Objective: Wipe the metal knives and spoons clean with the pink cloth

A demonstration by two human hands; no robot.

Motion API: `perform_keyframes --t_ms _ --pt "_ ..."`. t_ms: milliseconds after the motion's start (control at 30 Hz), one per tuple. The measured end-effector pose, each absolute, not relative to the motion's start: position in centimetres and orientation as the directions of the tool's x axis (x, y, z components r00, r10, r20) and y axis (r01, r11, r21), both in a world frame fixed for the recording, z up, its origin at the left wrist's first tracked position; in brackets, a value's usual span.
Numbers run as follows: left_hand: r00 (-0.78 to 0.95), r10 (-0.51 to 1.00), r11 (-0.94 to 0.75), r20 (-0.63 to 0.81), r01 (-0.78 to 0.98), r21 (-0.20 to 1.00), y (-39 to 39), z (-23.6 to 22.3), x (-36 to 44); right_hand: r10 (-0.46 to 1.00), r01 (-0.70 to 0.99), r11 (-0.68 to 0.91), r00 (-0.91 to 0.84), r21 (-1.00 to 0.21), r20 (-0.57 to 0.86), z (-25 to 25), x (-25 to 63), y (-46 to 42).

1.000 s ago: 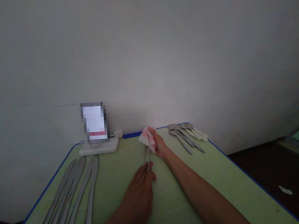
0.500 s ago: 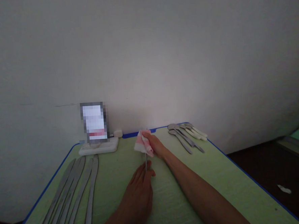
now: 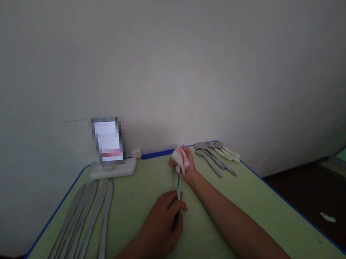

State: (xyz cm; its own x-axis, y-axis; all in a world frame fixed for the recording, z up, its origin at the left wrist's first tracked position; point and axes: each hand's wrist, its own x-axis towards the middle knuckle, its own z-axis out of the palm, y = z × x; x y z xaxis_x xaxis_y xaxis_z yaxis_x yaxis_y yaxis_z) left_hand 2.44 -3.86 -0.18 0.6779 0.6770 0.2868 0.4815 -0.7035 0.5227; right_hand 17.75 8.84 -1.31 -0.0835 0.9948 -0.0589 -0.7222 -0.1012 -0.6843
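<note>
My left hand (image 3: 166, 217) grips the lower end of a shiny metal table knife (image 3: 179, 186) between thumb and fingers, above the green table top. My right hand (image 3: 190, 161), farther forward, is closed round a crumpled pink and white cloth (image 3: 180, 160). The cloth wraps the far part of the knife, so most of the blade is hidden. Only a small tip seems to show past the cloth. The knife points away from me, tilted slightly to the right.
Several table knives (image 3: 79, 221) lie side by side at the left. Several spoons (image 3: 212, 164), some with pale handles, lie at the back right. A blurred lit screen (image 3: 107, 139) stands on a white base (image 3: 113, 170) against the wall. The table (image 3: 224, 196) has a blue edge.
Both hands have shifted to the right with the knife and cloth. My right hand has turned so its palm side faces up more, and more of the knife shows between the hands.
</note>
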Motion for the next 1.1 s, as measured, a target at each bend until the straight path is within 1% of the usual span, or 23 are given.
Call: perform_keyframes --t_ms 100,233,367,600,700,833,933,1100 --pt "0.709 0.658 -0.681 0.252 0.418 0.601 -4.0 0.5 2.4 0.993 -0.782 -0.117 -0.113 -0.612 -0.045 -1.4 17.8 8.9" --pt "0.718 0.651 -0.635 0.245 0.339 0.694 -3.9 0.4 2.2 0.989 -0.794 -0.133 -0.145 -0.593 -0.028 -1.4 17.8 9.0" --pt "0.733 0.63 -0.625 0.257 0.281 0.729 -3.8 -0.1 2.0 0.982 -0.783 -0.157 -0.188 -0.602 -0.012 -1.6 17.8 9.0" --pt "0.702 0.677 -0.57 0.222 0.309 0.761 -3.9 0.3 2.1 0.98 -0.784 -0.166 -0.2 -0.598 -0.009 -1.7 17.8 9.1" --pt "0.652 0.733 -0.476 0.194 0.287 0.831 -4.0 0.1 2.4 0.975 -0.771 -0.196 -0.22 -0.605 -0.036 -1.7 17.7 9.2" --pt "0.488 0.865 -0.27 0.117 0.257 0.928 -4.1 -0.3 2.9 0.975 -0.754 -0.2 -0.217 -0.626 -0.05 -1.5 17.6 9.1" --pt "0.433 0.9 -0.202 0.051 0.31 0.929 -4.0 -0.4 3.1 0.978 -0.745 -0.191 -0.198 -0.639 -0.062 -1.3 17.5 9.0" --pt "0.504 0.863 -0.245 0.041 0.345 0.906 -4.0 -0.3 3.2 0.985 -0.746 -0.156 -0.168 -0.647 -0.043 -1.3 17.5 9.0"
